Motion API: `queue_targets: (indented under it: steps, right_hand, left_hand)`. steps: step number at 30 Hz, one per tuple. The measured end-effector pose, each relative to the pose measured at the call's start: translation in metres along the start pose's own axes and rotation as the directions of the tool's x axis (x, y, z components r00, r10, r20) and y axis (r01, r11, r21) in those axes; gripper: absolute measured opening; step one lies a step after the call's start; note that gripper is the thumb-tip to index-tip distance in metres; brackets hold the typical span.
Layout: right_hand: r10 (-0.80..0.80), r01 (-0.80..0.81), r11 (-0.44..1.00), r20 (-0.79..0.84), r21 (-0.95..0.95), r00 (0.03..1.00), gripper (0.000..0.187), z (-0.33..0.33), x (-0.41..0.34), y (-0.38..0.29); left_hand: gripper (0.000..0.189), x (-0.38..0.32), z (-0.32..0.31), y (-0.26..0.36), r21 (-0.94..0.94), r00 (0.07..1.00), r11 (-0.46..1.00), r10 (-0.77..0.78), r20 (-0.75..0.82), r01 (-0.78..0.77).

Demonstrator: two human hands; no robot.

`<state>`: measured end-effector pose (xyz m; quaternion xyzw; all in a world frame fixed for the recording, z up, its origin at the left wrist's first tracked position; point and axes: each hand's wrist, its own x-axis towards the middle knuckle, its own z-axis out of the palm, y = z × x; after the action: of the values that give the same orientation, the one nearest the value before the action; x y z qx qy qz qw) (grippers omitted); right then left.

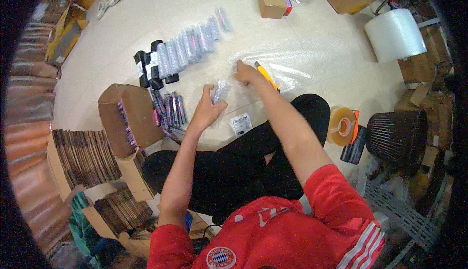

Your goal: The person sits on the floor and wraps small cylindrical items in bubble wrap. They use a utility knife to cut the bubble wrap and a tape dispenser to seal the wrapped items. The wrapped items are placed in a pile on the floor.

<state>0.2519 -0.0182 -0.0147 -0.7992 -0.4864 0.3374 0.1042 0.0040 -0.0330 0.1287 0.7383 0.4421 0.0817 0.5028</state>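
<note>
My left hand (pixel 209 109) grips a small bubble-wrapped roll (pixel 221 90) between thumb and fingers, just above the floor. To its right, my right hand (pixel 246 73) is at the left end of a clear bubble-wrap sheet (pixel 292 66) spread on the tiles. Its fingertips point left, and whether they pinch the film is hidden. A yellow box cutter (pixel 267 77) lies on the sheet beside my right wrist. Beyond my left hand, several bubble-wrapped tubes (pixel 186 48) form a slanting row. Loose printed tubes (pixel 172 108) are piled to its left.
Black wrapped packages (pixel 148 68) lie left of the row. An open carton (pixel 131 115) and stacked flat cardboard (pixel 86 157) stand at left. A printed label (pixel 241 124) is near my legs. At right are a tape roll (pixel 342 126), a dark basket (pixel 395 135) and a bubble-wrap roll (pixel 395 35).
</note>
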Motion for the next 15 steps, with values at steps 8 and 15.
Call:
queue_targets:
  steps: [8,15]
  right_hand:
    - [0.005,0.072,0.979,-0.379,0.189,0.925,0.043,-0.186,-0.16,0.21]
    - [0.665,-0.639,0.734,-0.05,0.231,0.746,0.076,-0.145,-0.358,0.418]
  left_hand:
    - [0.059,-0.066,0.026,-0.038,0.076,0.981,0.997,-0.018,-0.191,0.033]
    - [0.044,-0.091,0.048,-0.014,-0.394,0.995,0.919,-0.061,-0.083,0.023]
